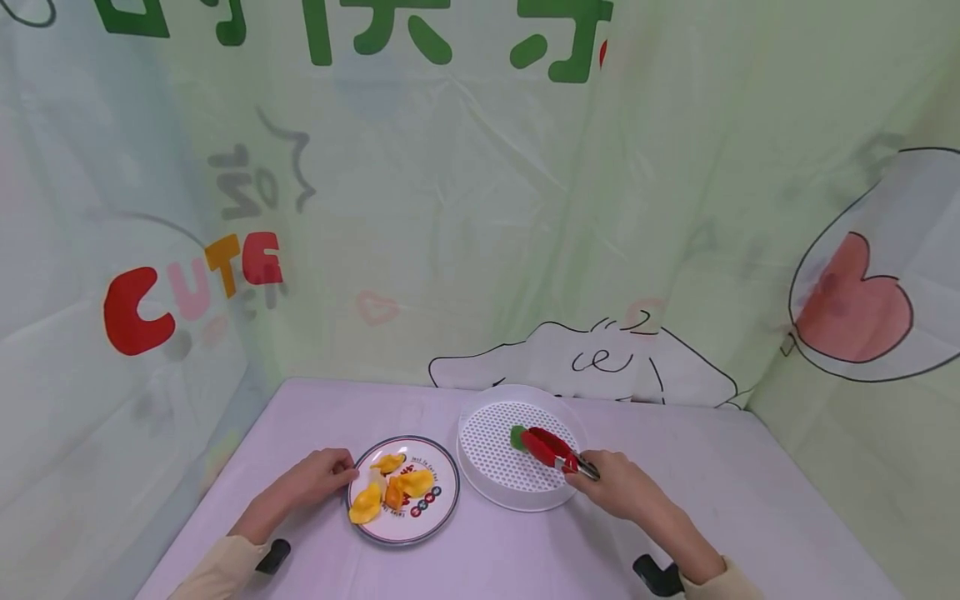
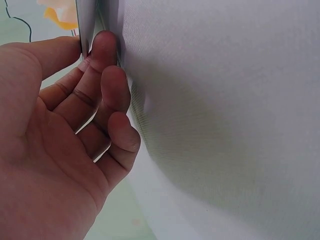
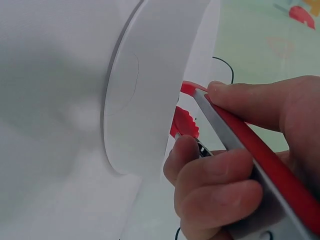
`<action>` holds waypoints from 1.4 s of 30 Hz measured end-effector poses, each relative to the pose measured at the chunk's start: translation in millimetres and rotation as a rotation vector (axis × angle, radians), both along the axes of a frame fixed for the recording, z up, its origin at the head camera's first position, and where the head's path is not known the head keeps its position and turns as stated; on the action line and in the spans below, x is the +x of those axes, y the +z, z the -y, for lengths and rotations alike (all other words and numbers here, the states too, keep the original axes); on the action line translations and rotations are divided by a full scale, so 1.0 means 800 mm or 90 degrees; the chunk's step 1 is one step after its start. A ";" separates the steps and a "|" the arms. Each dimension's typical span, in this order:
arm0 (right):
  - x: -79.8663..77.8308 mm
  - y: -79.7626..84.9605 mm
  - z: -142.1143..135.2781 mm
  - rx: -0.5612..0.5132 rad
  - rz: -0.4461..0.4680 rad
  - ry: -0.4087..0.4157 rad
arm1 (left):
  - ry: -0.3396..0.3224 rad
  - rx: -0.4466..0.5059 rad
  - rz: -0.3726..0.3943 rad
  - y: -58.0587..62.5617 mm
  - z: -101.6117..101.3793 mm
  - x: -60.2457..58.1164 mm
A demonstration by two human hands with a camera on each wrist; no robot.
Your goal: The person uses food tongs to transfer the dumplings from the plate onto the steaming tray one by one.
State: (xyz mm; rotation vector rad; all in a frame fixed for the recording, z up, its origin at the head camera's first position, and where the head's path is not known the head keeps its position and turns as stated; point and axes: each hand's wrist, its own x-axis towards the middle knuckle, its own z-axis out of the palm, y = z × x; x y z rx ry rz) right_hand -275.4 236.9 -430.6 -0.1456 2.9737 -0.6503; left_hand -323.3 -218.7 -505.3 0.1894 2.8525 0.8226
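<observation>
Showing only in head view: green piece [image 1: 517, 438] touching red tongs [image 1: 542, 449].

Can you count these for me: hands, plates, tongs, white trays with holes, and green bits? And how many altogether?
Hands: 2 (left hand, right hand)
Plate: 1
Tongs: 1
White tray with holes: 1
Green bit: 1
Total: 6

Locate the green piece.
In the head view, the green piece is right of centre, at the red tips of the tongs, over the white perforated basket.
</observation>
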 end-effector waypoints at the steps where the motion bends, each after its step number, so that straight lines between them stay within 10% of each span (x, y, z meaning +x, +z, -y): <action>1: 0.001 0.001 0.000 0.002 -0.001 0.000 | 0.000 0.000 0.000 0.000 0.000 0.000; 22: 0.039 0.029 0.059 0.009 -0.068 -0.001 | 0.013 0.014 0.017 0.001 -0.002 0.001; 30: 0.067 0.008 0.114 -0.014 0.003 0.093 | 0.012 0.019 0.014 0.005 -0.002 0.004; 42: 0.053 -0.038 0.145 -0.010 0.073 0.145 | 0.005 0.021 0.023 0.003 -0.001 0.000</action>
